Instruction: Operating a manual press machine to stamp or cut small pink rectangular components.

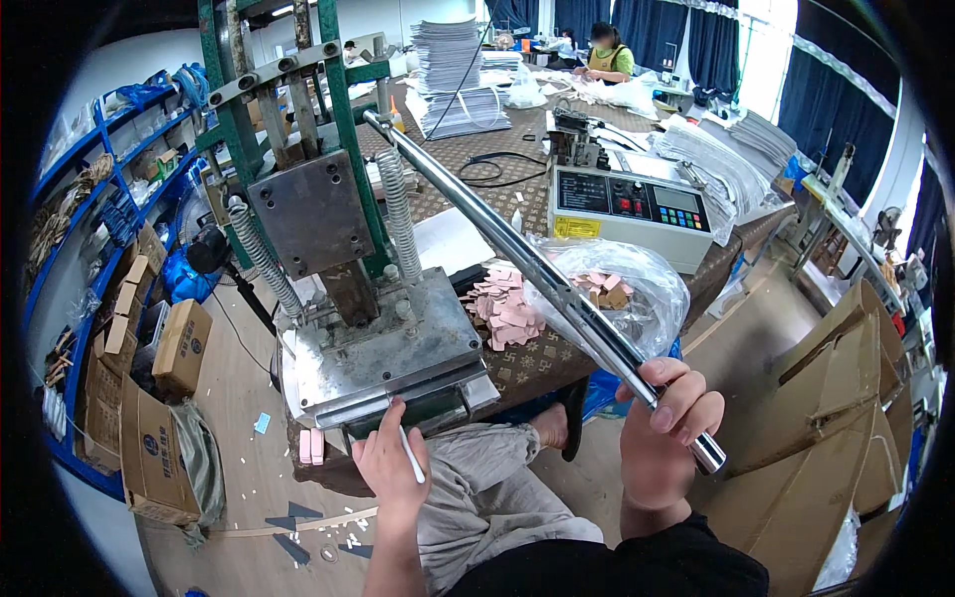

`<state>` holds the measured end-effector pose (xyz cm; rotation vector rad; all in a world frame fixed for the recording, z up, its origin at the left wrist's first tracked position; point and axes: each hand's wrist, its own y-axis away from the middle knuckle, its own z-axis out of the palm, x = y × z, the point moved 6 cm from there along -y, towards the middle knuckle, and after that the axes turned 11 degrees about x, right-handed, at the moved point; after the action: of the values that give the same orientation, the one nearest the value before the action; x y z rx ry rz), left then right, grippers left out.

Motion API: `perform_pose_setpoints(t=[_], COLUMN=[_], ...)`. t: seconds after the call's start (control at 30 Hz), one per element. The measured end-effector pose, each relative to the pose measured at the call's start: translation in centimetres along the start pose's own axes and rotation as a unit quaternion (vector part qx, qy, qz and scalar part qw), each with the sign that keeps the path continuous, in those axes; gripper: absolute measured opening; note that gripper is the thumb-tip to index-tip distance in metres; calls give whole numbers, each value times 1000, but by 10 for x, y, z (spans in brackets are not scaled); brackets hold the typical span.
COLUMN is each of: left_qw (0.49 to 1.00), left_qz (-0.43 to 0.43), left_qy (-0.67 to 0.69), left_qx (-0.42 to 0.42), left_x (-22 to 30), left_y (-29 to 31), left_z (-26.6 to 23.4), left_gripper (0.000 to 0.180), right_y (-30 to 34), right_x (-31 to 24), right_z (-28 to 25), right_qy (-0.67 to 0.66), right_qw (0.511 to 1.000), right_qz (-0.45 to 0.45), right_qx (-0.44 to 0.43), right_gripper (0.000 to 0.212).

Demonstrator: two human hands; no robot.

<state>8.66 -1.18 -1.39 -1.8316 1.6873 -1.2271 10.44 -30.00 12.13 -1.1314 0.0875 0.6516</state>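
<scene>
My right hand is wrapped round the lower end of a long shiny metal lever, which slants down from the top of a green-framed hand press. Two coil springs flank the press's steel block, above a thick metal base plate. At the front edge of that base, my left hand has its index finger raised to the slot. A thin white stick is held in the same hand. Two small pink pieces lie on the table's edge left of it. What sits inside the slot is hidden.
Right of the press are a pile of pink pieces and a clear plastic bag with more pieces. Behind stand a control box and paper stacks. Cardboard boxes lean at the right; blue shelves line the left. A person sits far back.
</scene>
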Motion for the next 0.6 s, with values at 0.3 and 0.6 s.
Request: perform_pose_setpoints(t=[0.3,0.6], left_qw=[1000,1000], left_qz=[-11,-9], left_qy=[4,10], left_qx=[-1,-3], left_x=[1,2], left_y=[-1,-3], left_z=[-1,-2], left_gripper=[43,41], right_y=[0,0], right_x=[0,0], right_z=[0,-1], right_qy=[0,-5], right_qw=[1000,1000], right_qz=[3,8], right_qx=[-3,1], right_gripper=[33,31])
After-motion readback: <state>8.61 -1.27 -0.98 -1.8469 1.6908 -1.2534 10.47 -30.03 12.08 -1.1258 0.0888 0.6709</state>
